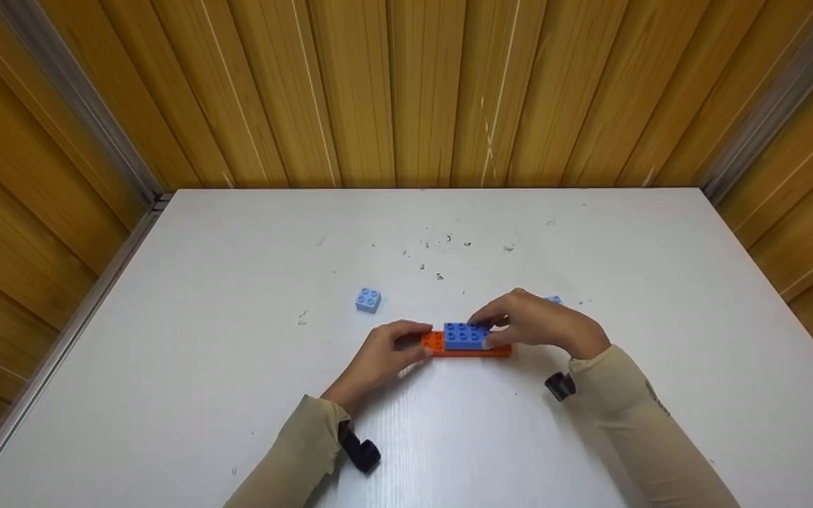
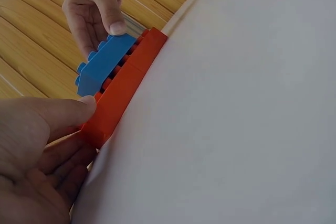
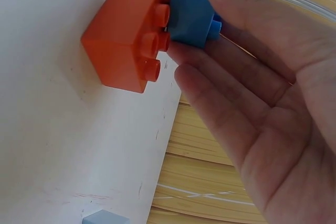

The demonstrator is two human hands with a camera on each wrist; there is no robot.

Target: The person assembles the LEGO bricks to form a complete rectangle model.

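Observation:
A long orange toy building brick piece (image 1: pixel 470 351) lies on the white table, with a faint seam partway along its side in the left wrist view. My left hand (image 1: pixel 387 351) holds its left end between thumb and fingers. Above the orange studs is a blue eight-stud brick (image 1: pixel 464 336), its right end pinched by the thumb and fingers of my right hand (image 1: pixel 539 323). Orange studs (image 3: pixel 152 70) show below the blue brick (image 3: pixel 190 11) in the right wrist view, and a narrow gap runs between the two in the left wrist view.
A light blue four-stud brick (image 1: pixel 368 300) stands on the table (image 1: pixel 166 353) behind my left hand. Another light blue brick (image 1: pixel 553 299) is mostly hidden behind my right hand. Wood-patterned panels (image 1: pixel 420 92) rise at the back and both sides.

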